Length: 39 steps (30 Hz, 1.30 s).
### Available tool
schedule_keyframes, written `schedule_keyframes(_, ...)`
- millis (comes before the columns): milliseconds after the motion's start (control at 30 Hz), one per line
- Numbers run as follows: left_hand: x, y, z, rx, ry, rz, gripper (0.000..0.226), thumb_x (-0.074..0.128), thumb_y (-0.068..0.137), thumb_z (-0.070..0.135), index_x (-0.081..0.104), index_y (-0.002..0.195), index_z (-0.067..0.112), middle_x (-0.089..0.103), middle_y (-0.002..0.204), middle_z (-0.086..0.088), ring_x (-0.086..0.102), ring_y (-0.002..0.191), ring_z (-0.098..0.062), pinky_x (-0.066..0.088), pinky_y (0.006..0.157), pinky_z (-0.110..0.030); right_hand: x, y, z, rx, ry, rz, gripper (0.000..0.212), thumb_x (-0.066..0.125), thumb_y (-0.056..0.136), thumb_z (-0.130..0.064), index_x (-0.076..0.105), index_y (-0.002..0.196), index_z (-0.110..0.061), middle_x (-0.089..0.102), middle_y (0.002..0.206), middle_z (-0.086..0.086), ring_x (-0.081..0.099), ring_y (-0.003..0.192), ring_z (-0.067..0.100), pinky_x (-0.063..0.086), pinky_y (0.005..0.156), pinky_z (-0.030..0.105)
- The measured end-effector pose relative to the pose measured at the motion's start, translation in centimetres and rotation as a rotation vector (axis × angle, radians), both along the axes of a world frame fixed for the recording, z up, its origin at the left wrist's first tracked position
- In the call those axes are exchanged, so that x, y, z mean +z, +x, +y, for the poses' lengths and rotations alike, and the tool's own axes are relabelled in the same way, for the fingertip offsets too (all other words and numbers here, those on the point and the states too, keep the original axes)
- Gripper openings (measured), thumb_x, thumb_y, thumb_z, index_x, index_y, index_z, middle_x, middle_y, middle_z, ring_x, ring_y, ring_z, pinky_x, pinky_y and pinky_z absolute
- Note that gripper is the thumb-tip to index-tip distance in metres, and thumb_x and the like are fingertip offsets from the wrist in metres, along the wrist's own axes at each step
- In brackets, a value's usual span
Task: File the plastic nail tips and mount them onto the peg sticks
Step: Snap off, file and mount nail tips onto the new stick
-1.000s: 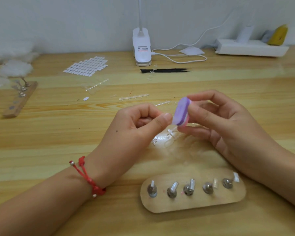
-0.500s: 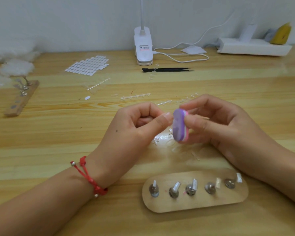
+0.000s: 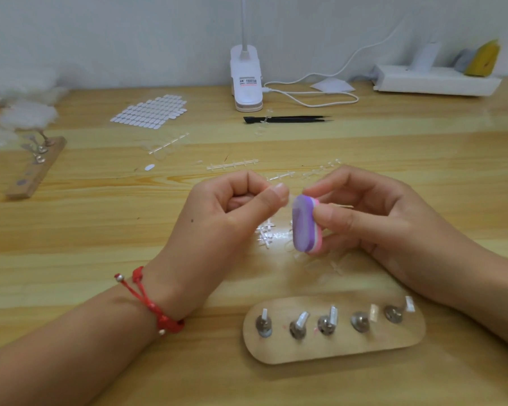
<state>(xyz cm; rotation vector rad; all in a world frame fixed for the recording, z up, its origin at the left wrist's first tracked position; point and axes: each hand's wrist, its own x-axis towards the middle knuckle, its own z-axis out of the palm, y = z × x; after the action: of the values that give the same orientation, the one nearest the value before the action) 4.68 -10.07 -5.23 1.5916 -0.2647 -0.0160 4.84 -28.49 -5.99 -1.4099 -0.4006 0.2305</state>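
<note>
Over the counter [image 3: 71, 230], left hand [image 3: 217, 221] pinches a barely visible nail tip [image 3: 288, 201]; right hand [image 3: 381, 221] curls fingers [image 3: 335, 219] round a purple file [image 3: 302, 225].

purple-pink file block [image 3: 305, 225], red bracelet [image 3: 150, 300]

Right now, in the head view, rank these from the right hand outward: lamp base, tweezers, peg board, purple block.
1. Purple block, gripped in the right hand.
2. Peg board, just nearer the person.
3. Tweezers, farther back, mid-table.
4. Lamp base, by the back wall.
</note>
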Motion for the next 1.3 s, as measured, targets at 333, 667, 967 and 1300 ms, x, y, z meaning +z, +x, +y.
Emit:
schedule_keyframes(333,0.0,0.2,0.1,0.132,-0.073,0.009,0.030,0.069,0.067,0.042,0.073,0.074,0.013,0.016,0.061,-0.005,0.017,0.051,-0.012,0.031,0.045,-0.006,0.4,0.0,-0.3,0.015,0.034,0.073,0.011,0.069,0.072,-0.016,0.071,0.081,-0.021,0.066,0.077,0.006,0.073,0.073,0.027,0.057,0.062,0.027)
schedule_keyframes(667,0.3,-0.3,-0.3,-0.032,0.031,-0.076,0.026,0.067,0.072,0.030,0.076,0.088,0.012,0.066,0.056,0.014,0.058,0.057,0.009,0.041,0.062,-0.002,0.5,-0.6,0.4,-0.106,-0.127,0.011,0.020,0.068,0.077,-0.042,0.067,0.074,-0.023,0.035,0.056,-0.004,0.029,0.045,0.010,0.031,0.036,0.017)
schedule_keyframes(967,0.1,-0.5,-0.3,-0.048,0.226,-0.146,0.021,0.073,0.068,0.041,0.072,0.071,0.020,0.022,0.050,0.011,0.021,0.048,-0.007,0.023,0.048,-0.015,0.5,-0.4,0.1,-0.162,-0.187,-0.026,0.022,0.078,0.076,-0.041,0.068,0.068,-0.023,0.034,0.052,0.000,0.031,0.041,0.013,0.028,0.036,0.017)
schedule_keyframes(1300,2.7,-0.2,2.4,-0.167,0.693,-0.675,0.020,0.074,0.079,0.037,0.071,0.098,0.031,0.054,0.079,0.012,0.045,0.051,-0.011,0.031,0.056,-0.013,1.4,-0.3,-0.3,0.100,-0.311,-0.028,0.031,0.069,0.077,-0.048,0.060,0.054,-0.029,0.036,0.054,-0.008,0.036,0.045,0.007,0.034,0.041,0.016)
